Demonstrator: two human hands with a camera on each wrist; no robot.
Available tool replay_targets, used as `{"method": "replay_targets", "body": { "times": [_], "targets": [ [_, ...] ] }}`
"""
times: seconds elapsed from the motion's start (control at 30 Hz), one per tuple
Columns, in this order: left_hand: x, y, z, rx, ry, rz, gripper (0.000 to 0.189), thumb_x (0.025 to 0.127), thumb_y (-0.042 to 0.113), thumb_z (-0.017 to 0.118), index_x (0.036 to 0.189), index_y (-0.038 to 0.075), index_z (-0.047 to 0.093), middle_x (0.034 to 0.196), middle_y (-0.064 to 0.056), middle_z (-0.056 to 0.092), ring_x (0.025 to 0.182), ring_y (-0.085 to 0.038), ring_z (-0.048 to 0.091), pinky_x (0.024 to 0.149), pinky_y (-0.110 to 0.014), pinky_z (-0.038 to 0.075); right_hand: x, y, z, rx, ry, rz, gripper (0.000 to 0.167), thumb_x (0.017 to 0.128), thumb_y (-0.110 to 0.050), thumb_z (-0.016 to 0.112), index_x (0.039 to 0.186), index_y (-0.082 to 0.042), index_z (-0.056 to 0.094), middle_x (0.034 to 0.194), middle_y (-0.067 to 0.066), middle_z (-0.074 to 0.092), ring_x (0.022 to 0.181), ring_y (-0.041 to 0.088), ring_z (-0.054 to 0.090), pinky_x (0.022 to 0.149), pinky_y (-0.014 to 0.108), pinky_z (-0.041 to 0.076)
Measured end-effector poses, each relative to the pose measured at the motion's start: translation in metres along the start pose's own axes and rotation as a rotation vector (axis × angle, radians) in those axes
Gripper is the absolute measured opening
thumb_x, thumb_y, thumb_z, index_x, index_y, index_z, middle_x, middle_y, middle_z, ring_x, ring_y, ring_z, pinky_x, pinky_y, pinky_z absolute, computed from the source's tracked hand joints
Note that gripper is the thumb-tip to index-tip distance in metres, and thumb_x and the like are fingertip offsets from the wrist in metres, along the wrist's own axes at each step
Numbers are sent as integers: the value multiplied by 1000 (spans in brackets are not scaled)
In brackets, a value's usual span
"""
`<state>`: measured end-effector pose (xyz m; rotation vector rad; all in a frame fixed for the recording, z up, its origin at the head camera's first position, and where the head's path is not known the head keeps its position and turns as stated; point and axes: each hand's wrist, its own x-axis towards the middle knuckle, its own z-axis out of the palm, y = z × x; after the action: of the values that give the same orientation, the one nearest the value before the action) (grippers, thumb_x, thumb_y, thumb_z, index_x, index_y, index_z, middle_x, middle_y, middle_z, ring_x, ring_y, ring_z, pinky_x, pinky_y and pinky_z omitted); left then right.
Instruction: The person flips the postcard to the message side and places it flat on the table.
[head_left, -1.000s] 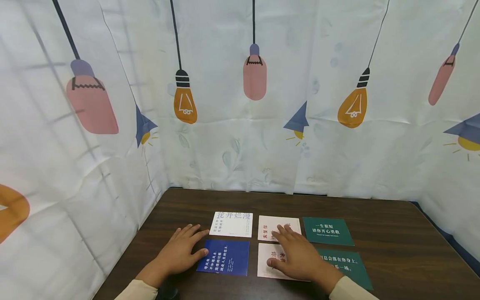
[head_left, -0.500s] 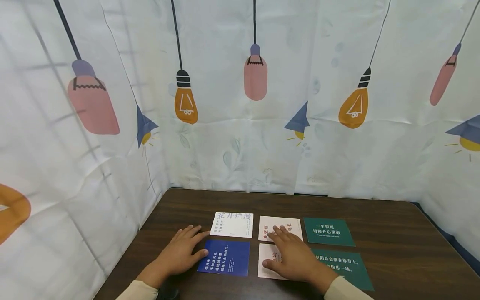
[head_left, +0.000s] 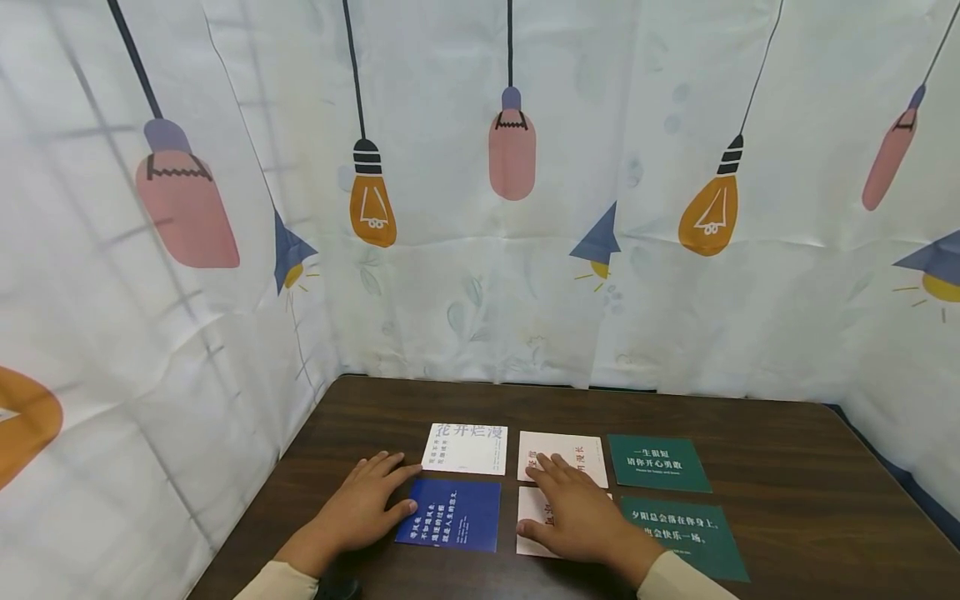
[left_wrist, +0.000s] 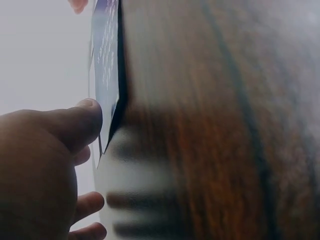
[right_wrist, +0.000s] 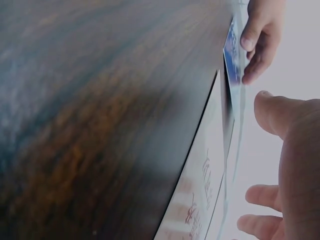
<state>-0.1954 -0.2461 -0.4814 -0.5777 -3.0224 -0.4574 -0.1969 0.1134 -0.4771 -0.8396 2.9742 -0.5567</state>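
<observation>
the near pink card (head_left: 531, 508) lies under the right hand (head_left: 577, 518), its left strip showing past the thumb, and the far pink card (head_left: 583, 454) lies under that hand's fingertips in the head view. the right fingers are loosely stretched out, thumb well apart from the index finger, and hold nothing; the right wrist view shows a gap between the visible fingers and the near pink card. the blue card (head_left: 457, 517) sits just right of the left thumb, whose tip overlaps its left edge in the head view; whether they touch i cannot tell. the left hand (head_left: 360, 507) also has its fingers loosely extended, thumb set wide, and grips nothing. just off the left index fingertip is the corner of the white card (head_left: 467, 452), beyond the blue card. right of the right fingertips lies the far green card (head_left: 660, 464), and right of the right knuckles the near green card (head_left: 693, 537), partly hidden by the hand. all six cards lie on the dark wooden table (head_left: 802, 500), and well beyond the fingertips hangs a pale cloth (head_left: 525, 312) printed with lamps and bulbs
</observation>
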Motion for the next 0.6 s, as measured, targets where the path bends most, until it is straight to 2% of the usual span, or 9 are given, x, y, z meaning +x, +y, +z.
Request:
{"method": "replay_targets", "body": {
  "times": [0.6],
  "targets": [
    [0, 0, 1, -6, 6, 10, 50, 98, 43, 67, 142, 19, 62, 150, -19, 49, 143, -46, 37, 114, -65, 23, 9, -11, 9, -47, 15, -27, 79, 88, -65, 66, 146, -12, 56, 158, 14, 43, 146, 37, 37, 110, 59, 36]
  ]
}}
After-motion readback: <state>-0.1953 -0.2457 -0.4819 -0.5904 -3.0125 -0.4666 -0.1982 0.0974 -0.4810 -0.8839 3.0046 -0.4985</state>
